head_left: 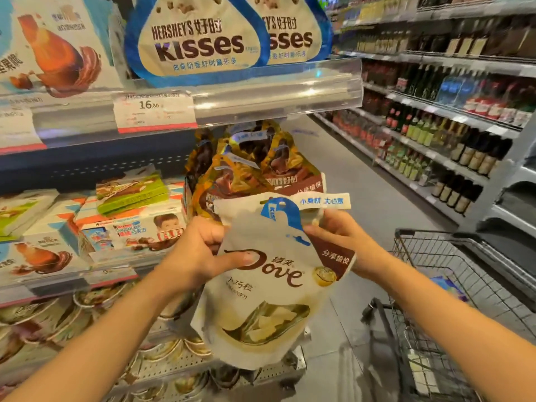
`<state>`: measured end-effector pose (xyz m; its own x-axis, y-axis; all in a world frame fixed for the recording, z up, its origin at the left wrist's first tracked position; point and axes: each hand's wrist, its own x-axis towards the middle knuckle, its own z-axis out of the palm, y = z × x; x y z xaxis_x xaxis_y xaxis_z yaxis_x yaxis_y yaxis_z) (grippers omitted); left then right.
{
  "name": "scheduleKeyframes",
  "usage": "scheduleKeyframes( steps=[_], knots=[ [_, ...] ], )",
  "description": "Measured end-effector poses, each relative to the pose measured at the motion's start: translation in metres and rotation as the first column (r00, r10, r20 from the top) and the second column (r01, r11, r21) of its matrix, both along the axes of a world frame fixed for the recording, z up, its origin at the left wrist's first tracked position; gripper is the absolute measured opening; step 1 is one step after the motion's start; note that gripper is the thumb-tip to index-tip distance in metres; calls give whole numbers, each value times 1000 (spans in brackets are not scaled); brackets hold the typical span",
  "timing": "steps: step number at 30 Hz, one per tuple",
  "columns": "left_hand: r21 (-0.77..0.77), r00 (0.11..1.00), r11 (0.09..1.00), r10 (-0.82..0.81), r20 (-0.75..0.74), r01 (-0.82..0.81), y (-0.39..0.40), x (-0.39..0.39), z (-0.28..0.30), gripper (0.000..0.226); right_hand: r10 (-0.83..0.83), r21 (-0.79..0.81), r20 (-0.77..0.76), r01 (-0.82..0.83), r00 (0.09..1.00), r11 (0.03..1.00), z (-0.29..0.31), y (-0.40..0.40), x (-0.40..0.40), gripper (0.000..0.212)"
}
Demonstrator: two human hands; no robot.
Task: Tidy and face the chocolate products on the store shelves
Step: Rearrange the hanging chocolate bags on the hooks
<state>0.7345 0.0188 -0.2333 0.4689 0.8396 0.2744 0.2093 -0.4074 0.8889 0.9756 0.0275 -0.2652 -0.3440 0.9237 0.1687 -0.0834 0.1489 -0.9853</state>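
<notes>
Both forearms reach in from the bottom edge toward a white Dove pouch point(269, 288) held upright in front of the shelving. Left hand point(200, 253): fingers curled round the pouch's upper left edge, thumb laid across the printed front near the brand lettering. Right hand point(339, 242): pinches the upper right corner, just below the blue header tab. The pouch is clear of the shelves, carried by the two hands alone.

Directly behind it hang gold-and-brown Hershey's bags point(249, 166), bunched and partly overlapping. Above these, on the upper shelf behind a clear plastic rail point(278, 85), stand two blue-and-cream Kisses bags point(200, 39); a price tag point(153, 110) reads 16.80. Boxed chocolates point(130, 224) are stacked on the middle shelf at left, some lying askew. A wire shopping trolley point(435, 300) stands at lower right, in the aisle. Bottled drinks point(452, 134) fill the shelving across the aisle.
</notes>
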Motion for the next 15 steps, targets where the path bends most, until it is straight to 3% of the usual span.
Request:
scheduleKeyframes(
  steps=[4, 10, 15],
  knots=[
    [-41, 975, 974, 222, 11, -221, -12, 3, -11, 11, 49, 195, 209, -91, 977, 977, -1, 8, -7, 32],
    [66, 880, 881, 472, -51, -469, -37, -17, -24, 45, 63, 206, 295, -128, 953, 970, -16, 34, -15, 15],
    [132, 808, 811, 582, -89, -570, -56, -34, -29, 44, 132, 219, 375, -226, 917, 949, -23, 41, -38, 15]
  ],
)
